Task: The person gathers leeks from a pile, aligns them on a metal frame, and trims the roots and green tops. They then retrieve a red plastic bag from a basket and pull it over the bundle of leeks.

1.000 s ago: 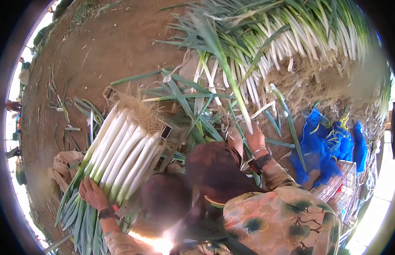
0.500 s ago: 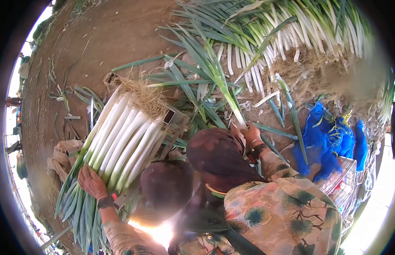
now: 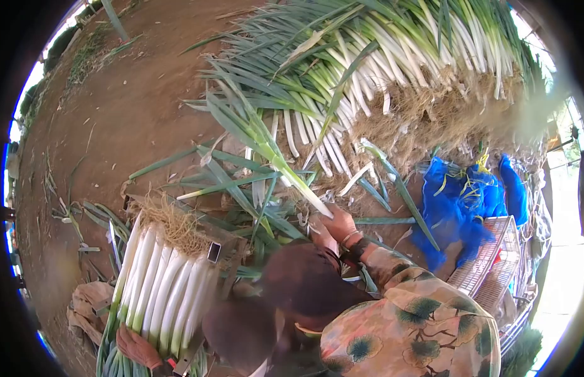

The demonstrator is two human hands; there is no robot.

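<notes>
White leek stalks (image 3: pixel 160 283) lie side by side in a metal frame at the lower left, roots toward the top. My left hand (image 3: pixel 138 347) rests flat on their green lower part, fingers lying across the stalks. Right of centre, my right hand (image 3: pixel 338 225) is closed around the white lower end of a single leek (image 3: pixel 280 164), whose leaves point up and left. The root end of this leek is hidden by my fingers. Both of my dark-clad knees (image 3: pixel 298 273) show between my hands.
A big pile of leeks (image 3: pixel 374 69) with matted roots lies at the top right. Loose leaves (image 3: pixel 232 182) litter the brown soil (image 3: pixel 147 94). At the right are blue netting (image 3: pixel 449 201) and a pale plastic crate (image 3: pixel 490 261). Brown cloth (image 3: pixel 88 308) lies beside the frame.
The view has shifted, so the framed leeks and my left hand appear lower. My right hand still holds the single leek, with its leaves now leaning further left.
</notes>
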